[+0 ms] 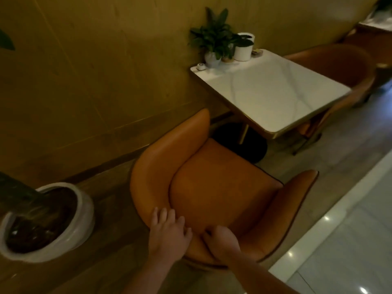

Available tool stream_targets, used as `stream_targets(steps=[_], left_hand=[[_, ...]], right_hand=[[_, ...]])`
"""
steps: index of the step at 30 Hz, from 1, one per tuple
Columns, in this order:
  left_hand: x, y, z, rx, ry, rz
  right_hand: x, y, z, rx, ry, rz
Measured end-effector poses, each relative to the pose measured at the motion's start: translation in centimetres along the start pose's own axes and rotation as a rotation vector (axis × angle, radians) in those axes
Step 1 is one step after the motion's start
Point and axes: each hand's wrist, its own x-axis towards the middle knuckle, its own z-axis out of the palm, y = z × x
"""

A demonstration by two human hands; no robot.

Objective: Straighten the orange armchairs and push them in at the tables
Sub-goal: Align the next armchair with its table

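An orange armchair [218, 187] stands below me, pulled back from the white marble table [273, 92], its seat facing the table. Both my hands rest on the top of its backrest. My left hand [169, 234] lies over the rim with fingers spread onto the inner padding. My right hand [222, 240] curls over the rim just beside it, fingers closed on the edge. A second orange armchair [343, 64] sits on the far side of the table, tucked close to it.
A large white planter [70, 219] with dark soil stands on the floor left of the chair. The yellow wall [95, 71] runs along the left. Potted plants [220, 39] and a white pot [244, 49] sit on the table's far end. The table's black round base [252, 145] is underneath.
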Motion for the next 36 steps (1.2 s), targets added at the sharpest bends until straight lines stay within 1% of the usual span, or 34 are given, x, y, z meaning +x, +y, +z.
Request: stream_targets(steps=[4,7,10,13,16,21,25,27,30,34,36], left_hand=[[-0.1,-0.1,0.8,0.001,0.099,0.001],[0.0,0.0,1.2,0.009,0.143,0.006],[0.1,0.2,1.5,-0.006,0.175,-0.018],[0.1,0.9,1.7,-0.04,0.166,-0.078],[0.4,1.8,1.8,-0.025,0.144,-0.147],[0.7,2.4,2.1,0.019,0.198,-0.205],[0.8,2.4,2.1,-0.004,0.219,-0.24],[0.9,2.4,2.3,-0.017,0.22,-0.255],[1.1,2.4,2.7,-0.027,0.243,-0.275],[2.0,2.0,2.4,-0.019,0.249,-0.305],[3.0,1.7,2.2,-0.03,0.271,-0.313]], right_hand=[[-0.1,0.7,0.9,0.024,0.047,0.008],[-0.4,2.0,1.0,0.051,0.094,-0.026],[-0.9,4.1,1.2,0.009,0.149,-0.061],[-1.4,7.1,1.6,-0.075,0.21,-0.114],[-1.7,8.9,1.7,-0.101,0.289,-0.167],[-1.6,8.9,1.8,-0.155,0.356,-0.224],[-1.5,8.9,1.8,-0.164,0.412,-0.239],[-1.5,8.9,1.8,-0.155,0.448,-0.269],[-1.2,9.1,1.6,-0.121,0.455,-0.326],[-0.2,8.8,1.9,-0.145,0.53,-0.339],[0.2,7.9,1.4,-0.143,0.532,-0.323]])
